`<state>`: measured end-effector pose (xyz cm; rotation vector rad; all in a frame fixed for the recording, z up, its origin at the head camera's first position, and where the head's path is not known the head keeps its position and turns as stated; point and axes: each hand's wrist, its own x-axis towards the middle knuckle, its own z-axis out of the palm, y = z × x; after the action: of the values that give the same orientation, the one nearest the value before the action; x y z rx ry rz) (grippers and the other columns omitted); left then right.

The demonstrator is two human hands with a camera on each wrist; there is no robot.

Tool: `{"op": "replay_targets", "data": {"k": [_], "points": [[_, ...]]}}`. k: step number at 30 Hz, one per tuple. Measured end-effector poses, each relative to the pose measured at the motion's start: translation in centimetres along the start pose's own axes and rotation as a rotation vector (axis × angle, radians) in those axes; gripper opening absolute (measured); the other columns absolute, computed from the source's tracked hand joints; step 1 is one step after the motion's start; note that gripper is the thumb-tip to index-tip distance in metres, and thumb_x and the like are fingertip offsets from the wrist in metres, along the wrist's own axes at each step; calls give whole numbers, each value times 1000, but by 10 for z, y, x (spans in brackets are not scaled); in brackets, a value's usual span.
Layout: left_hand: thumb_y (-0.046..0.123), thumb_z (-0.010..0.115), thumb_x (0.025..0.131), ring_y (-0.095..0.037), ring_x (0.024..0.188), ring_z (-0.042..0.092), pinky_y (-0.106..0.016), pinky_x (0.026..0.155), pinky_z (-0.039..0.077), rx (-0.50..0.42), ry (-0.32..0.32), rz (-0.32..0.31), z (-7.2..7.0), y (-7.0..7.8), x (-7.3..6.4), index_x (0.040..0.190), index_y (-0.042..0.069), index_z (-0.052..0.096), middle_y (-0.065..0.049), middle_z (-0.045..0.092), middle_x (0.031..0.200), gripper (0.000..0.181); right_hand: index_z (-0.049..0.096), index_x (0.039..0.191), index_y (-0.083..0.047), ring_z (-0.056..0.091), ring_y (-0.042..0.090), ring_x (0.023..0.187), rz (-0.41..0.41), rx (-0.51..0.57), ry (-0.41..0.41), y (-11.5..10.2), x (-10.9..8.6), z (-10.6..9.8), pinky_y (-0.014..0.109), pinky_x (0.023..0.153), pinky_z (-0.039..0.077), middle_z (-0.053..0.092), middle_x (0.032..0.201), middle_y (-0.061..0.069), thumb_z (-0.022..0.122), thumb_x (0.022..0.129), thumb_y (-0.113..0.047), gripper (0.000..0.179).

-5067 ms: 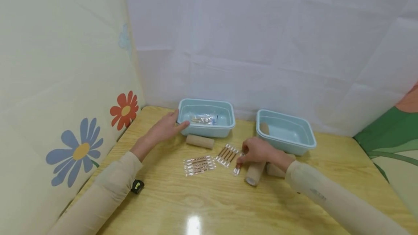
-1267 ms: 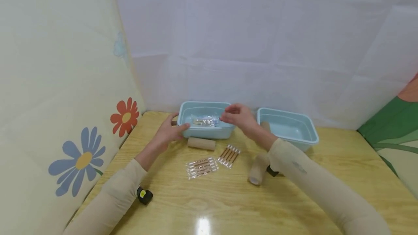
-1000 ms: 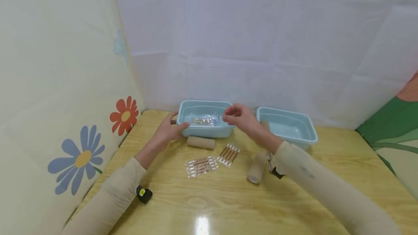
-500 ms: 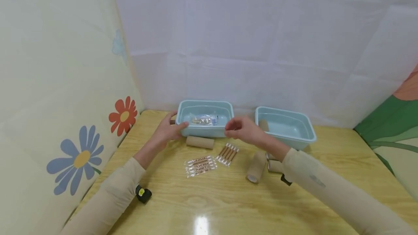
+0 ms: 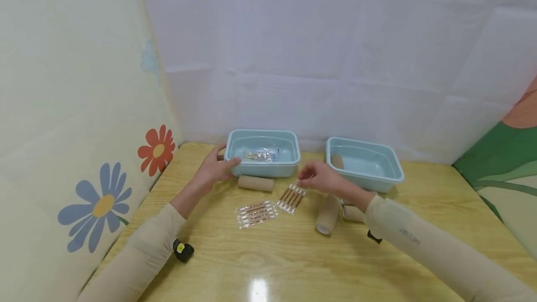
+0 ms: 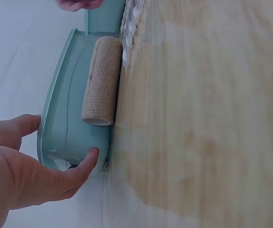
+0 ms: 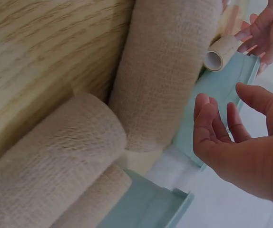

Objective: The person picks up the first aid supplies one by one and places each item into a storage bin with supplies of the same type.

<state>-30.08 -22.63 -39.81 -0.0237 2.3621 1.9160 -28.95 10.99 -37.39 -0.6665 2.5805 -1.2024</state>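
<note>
In the head view my left hand (image 5: 213,170) rests on the left end of a light blue basin (image 5: 278,170), thumb at its front rim, fingers spread along the end. Clear packets (image 5: 262,154) lie inside this basin. My right hand (image 5: 320,177) hovers between the two basins, just beyond a pack of brown-stick cotton swabs (image 5: 291,198). In the right wrist view its fingers are loosely bent with nothing between them. Another swab pack (image 5: 257,213) lies to the left. A tan bandage roll (image 5: 256,183) lies along the left basin's front.
A second blue basin (image 5: 375,182) stands to the right, with a tan roll (image 5: 337,161) inside. Two more bandage rolls, one long (image 5: 328,214) and one partly hidden (image 5: 353,213), lie before it. A white-covered wall (image 5: 268,92) backs the table.
My right hand, at a swab pack by the long roll 5.1 s ago, went over the left basin, then came back toward the swabs. That pack is gone from its spot. The left hand stays.
</note>
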Motion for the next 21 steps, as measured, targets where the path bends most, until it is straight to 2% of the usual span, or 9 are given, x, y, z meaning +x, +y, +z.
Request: {"op": "replay_targets", "data": {"k": [8,14,17,21], "points": [[27,69,99,-45,125,52,-52,96,51,-4,7,-10,1,1,0,163,9,17,-30,31,155,84,73,98,-2,62,19,81,163,-14,-16,9,0,1,33,72,54,70,87,5,78,90,-13,15],[26,69,100,-45,126,51,-52,96,51,-3,7,-7,1,1,-1,163,9,15,-31,31,155,85,69,103,3,65,23,75,226,-13,-38,19,1,3,35,70,55,68,82,9,80,89,-14,24],[26,69,100,-45,126,51,-52,96,51,-3,7,-10,1,2,-1,163,9,15,-31,31,155,85,69,96,-1,61,18,68,244,-76,-54,22,1,5,29,63,50,66,76,8,81,88,-20,24],[27,69,100,-45,126,51,-52,97,51,0,9,-15,2,1,-1,163,10,15,-31,31,155,85,67,77,-8,54,12,59,258,-169,-46,24,4,9,25,54,43,62,65,4,85,85,-30,29]]}}
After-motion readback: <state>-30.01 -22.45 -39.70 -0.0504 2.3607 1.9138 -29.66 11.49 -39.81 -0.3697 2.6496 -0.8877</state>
